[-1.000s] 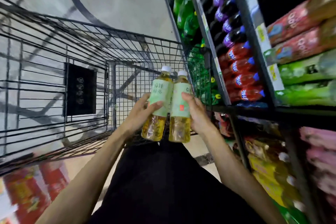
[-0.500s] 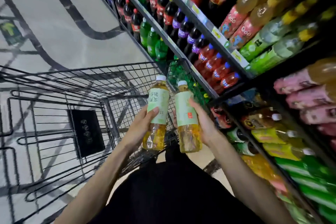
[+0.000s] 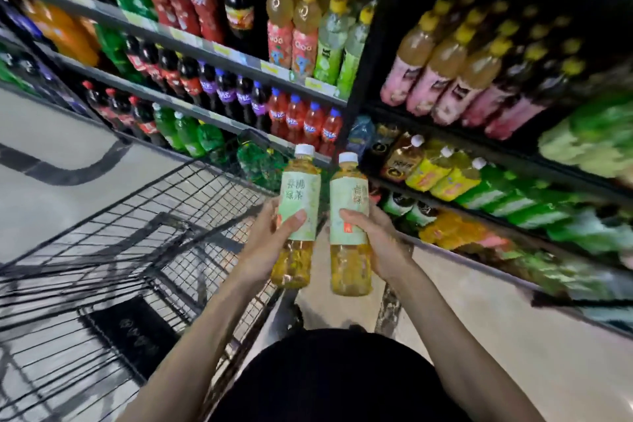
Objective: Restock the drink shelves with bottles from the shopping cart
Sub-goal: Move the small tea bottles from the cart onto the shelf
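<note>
Head view, the only one given: the person stands at the near end of the shopping cart and faces the drink shelves, which run across the top and down the right side of the picture.

Each hand holds one bottle of yellow-green tea with a pale green label and a white cap. The left hand wraps the left bottle from the outer side, with the thumb laid across the front of the label and the fingers curled behind, out of sight. The right hand grips the right bottle the same way from the other side, thumb forward on the label.

The two bottles stand side by side, close but apart, with a narrow gap between them. Both are held about upright, so the long axes run from the palms up and away and the caps point toward the shelves. They hang just past the cart's near right corner, over the floor, and touch neither cart nor shelf.

The shelves lie ahead and to the right of the fingers. The right hand is the nearer one to the lower right bay, where white-capped tea bottles lie in a row. Judging by that, the right bottle probably goes in first, base leading, while the left waits. Motion blur hides which slot is free.
</note>
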